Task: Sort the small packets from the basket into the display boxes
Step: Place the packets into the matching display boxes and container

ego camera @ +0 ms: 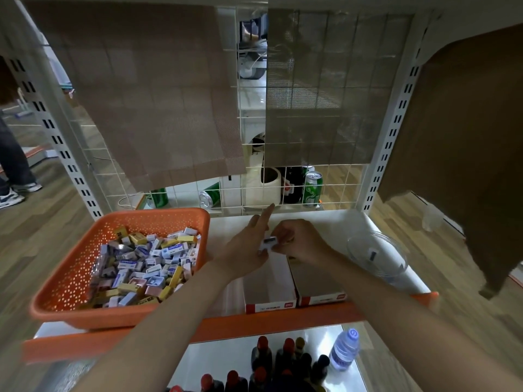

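Observation:
An orange perforated basket (70, 284) on the shelf's left holds several small packets (147, 264) in white, yellow, blue and pink. Two open red-and-white display boxes stand side by side at the shelf front: the left box (270, 302) and the right box (322, 297). Above the left box my hands meet. My left hand (249, 247) has its fingers stretched out, and a small white packet (267, 244) lies against its palm. My right hand (297, 239) curls its fingers on that same packet from the right.
A clear plastic bowl (376, 253) sits on the shelf to the right of the boxes. Green cans (311, 188) and a white roll stand behind the wire grid. On the lower shelf are dark bottles (283, 360) and a water bottle (345, 352). A brown cardboard flap (458, 154) hangs at the right.

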`<state>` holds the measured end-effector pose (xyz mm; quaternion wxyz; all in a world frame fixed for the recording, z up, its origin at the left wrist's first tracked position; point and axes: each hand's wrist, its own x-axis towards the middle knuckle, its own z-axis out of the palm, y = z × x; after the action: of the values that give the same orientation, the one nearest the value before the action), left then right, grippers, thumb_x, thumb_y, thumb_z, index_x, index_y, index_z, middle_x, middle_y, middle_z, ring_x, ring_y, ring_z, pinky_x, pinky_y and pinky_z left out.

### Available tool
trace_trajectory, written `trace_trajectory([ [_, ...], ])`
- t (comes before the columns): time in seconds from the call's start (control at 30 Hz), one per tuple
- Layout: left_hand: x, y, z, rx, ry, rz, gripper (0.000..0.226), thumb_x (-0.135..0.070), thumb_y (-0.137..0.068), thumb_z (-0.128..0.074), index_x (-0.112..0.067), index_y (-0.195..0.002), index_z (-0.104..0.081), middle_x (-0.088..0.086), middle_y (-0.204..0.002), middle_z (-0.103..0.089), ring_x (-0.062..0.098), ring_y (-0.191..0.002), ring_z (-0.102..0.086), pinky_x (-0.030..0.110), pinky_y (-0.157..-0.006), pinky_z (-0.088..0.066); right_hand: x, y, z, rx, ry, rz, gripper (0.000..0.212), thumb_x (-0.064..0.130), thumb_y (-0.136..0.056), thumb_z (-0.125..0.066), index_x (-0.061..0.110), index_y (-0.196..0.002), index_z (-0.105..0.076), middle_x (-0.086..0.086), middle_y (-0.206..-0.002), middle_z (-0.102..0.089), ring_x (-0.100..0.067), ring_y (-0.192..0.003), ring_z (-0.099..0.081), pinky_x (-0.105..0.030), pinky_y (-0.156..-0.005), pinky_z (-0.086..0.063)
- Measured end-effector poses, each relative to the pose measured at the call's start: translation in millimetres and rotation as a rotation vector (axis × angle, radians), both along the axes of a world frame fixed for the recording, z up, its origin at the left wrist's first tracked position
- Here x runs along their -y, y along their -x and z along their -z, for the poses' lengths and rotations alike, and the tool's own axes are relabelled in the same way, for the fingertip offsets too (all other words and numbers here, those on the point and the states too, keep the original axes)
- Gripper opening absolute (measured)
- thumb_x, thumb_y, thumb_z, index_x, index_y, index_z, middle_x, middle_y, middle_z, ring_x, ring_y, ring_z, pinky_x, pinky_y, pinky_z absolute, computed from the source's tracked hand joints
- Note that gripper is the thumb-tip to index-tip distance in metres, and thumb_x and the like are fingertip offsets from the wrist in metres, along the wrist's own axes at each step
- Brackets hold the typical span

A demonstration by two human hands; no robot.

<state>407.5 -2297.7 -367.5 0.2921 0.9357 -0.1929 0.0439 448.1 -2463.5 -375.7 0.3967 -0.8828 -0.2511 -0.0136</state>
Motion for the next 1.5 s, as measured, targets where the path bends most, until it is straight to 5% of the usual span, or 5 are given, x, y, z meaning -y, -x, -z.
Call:
trace_trajectory([
  [0.3, -20.9, 1.9, 8.3, 0.112, -0.604, -0.130, 0.035, -0.027, -0.094, -0.045, -0.019, -0.128, -0.048, 0.002, -0.123, -0.050, 0.019, -0.113, -0.048, 0.029, -0.095, -0.036, 89.0, -4.3, -19.1, 0.075, 0.053, 0.259, 0.027, -0.004, -0.066, -0.078, 0.015, -0.077, -0.063, -0.009, -0.076, -0.067, -0.026, -0.074, -0.065, -0.034, -0.070, -0.050],
  [0.73, 1.0, 0.0, 16.3, 0.101, -0.634, -0.100, 0.034, -0.031, -0.094, -0.043, -0.021, -0.126, -0.049, 0.001, -0.126, -0.049, 0.019, -0.119, -0.045, 0.031, -0.104, -0.028, 186.2, 15.7, -17.2, 0.025, 0.219, 0.458, 0.023, 0.001, -0.066, -0.079, 0.017, -0.074, -0.066, -0.003, -0.076, -0.068, -0.021, -0.073, -0.063, -0.042, -0.074, -0.053],
  [0.9, -2.3, 1.2, 12.4, 0.104, -0.641, -0.106, 0.034, -0.033, -0.094, -0.043, -0.023, -0.126, -0.049, 0.000, -0.126, -0.049, 0.019, -0.118, -0.045, 0.030, -0.104, -0.028, 177.2, 16.2, -18.0, -0.024, 0.252, 0.476, 0.030, 0.006, -0.069, -0.080, 0.023, -0.085, -0.063, 0.001, -0.088, -0.065, -0.017, -0.076, -0.060, -0.033, -0.074, -0.051],
  [1.33, -95.1, 26.6, -30.3, 0.172, -0.580, -0.295, 0.036, -0.027, -0.092, -0.047, -0.021, -0.128, -0.051, 0.003, -0.133, -0.048, 0.021, -0.124, -0.044, 0.027, -0.097, -0.031, -44.5, 4.7, -35.5, 0.089, 0.133, 0.033, 0.023, 0.002, -0.072, -0.070, 0.016, -0.089, -0.066, -0.001, -0.085, -0.065, -0.018, -0.082, -0.062, -0.042, -0.078, -0.053],
  [1.5, -160.2, 41.0, -29.9, 0.058, -0.611, -0.443, 0.033, -0.025, -0.093, -0.048, -0.023, -0.125, -0.053, 0.003, -0.129, -0.052, 0.022, -0.122, -0.047, 0.031, -0.100, -0.035, -147.2, 15.7, -27.3, 0.157, 0.234, -0.121, 0.023, 0.007, -0.075, -0.065, 0.013, -0.097, -0.068, -0.005, -0.099, -0.068, -0.022, -0.094, -0.062, -0.029, -0.079, -0.046],
])
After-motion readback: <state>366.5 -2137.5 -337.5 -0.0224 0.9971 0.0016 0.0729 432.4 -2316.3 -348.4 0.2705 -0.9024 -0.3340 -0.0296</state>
